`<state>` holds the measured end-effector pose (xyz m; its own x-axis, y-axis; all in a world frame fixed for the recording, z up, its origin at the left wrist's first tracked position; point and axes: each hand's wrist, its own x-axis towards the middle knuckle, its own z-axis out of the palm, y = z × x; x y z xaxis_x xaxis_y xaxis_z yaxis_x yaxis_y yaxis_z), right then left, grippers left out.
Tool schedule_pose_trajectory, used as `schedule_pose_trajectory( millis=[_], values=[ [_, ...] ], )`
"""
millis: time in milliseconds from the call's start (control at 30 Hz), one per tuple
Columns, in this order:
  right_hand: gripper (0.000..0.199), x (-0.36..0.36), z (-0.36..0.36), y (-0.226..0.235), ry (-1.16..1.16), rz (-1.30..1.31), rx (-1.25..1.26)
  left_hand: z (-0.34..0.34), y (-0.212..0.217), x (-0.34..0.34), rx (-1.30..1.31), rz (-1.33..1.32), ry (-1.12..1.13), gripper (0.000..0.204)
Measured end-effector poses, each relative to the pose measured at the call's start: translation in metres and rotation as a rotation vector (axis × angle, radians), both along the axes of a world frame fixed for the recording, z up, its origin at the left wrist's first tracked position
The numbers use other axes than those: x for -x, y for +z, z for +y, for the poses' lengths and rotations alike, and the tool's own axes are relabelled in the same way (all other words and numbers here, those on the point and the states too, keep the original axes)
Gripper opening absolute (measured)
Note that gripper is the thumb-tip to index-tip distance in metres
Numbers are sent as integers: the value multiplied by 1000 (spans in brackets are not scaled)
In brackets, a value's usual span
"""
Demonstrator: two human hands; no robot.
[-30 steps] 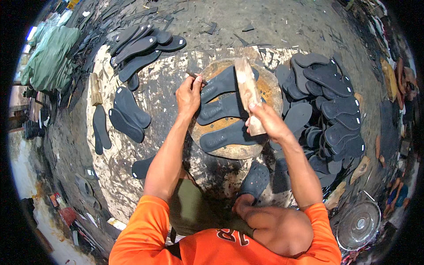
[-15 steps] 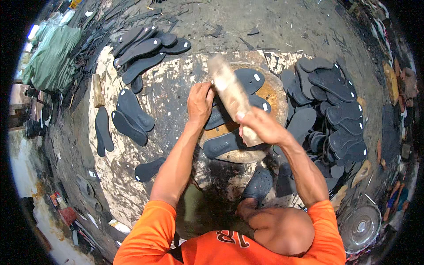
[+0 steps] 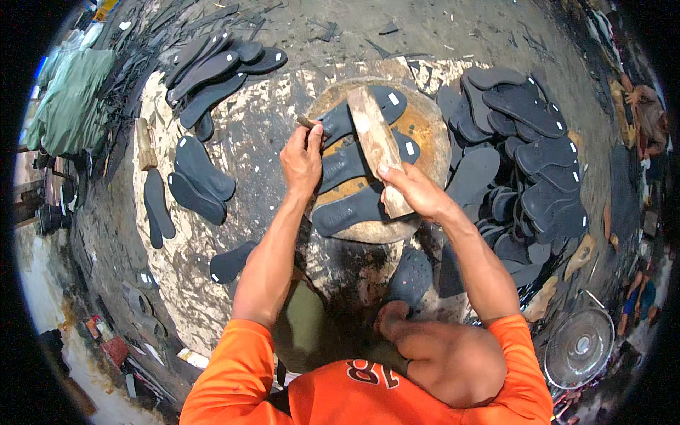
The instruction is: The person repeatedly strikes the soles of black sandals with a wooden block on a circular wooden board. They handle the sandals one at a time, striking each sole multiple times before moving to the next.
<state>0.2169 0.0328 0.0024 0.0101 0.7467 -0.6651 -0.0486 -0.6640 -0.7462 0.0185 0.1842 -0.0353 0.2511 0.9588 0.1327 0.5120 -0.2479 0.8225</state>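
Observation:
Several dark shoe soles with small white labels lie side by side on a round wooden board. My left hand is closed around a short, thin dark-brown tool, at the left end of the far sole. Its exact kind and lower tip are hidden by my fingers. A rough, pale wooden block is gripped at its near end by my right hand. It slants over the soles and covers parts of them. The near sole lies below both hands.
A large heap of dark soles is on the right, and a smaller pile at the far left. A pair of soles and a short wooden piece lie left. A round metal lid-like disc stands lower right.
The wooden block, blurred before, is now sharper and more upright. My left hand has tilted, and the thin tool shows above its fingers. The whole view has shifted slightly.

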Motion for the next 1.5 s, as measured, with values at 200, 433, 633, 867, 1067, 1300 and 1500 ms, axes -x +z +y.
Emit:
schedule_pose_trajectory(
  millis=[200,433,633,867,1067,1300,1500],
  values=[
    [42,-10,6,95,-81,123,-247,-1,3,-6,-105,-26,-67,19],
    [68,20,-5,138,-251,-451,-1199,-1,-6,-4,-267,34,-140,14],
    [54,12,8,49,75,58,-190,-8,-13,1,-383,82,-240,23],
    [52,10,-22,-5,-78,146,-102,-11,22,11,292,-409,233,31],
    [51,15,-13,40,-133,193,-42,-31,1,22,291,-211,44,25],
    [43,-1,-23,115,-126,158,-209,-31,8,19,90,-24,-59,21],
    [75,27,-23,201,-470,-137,-976,-37,1,28,-57,-1,-103,19]
  ],
)
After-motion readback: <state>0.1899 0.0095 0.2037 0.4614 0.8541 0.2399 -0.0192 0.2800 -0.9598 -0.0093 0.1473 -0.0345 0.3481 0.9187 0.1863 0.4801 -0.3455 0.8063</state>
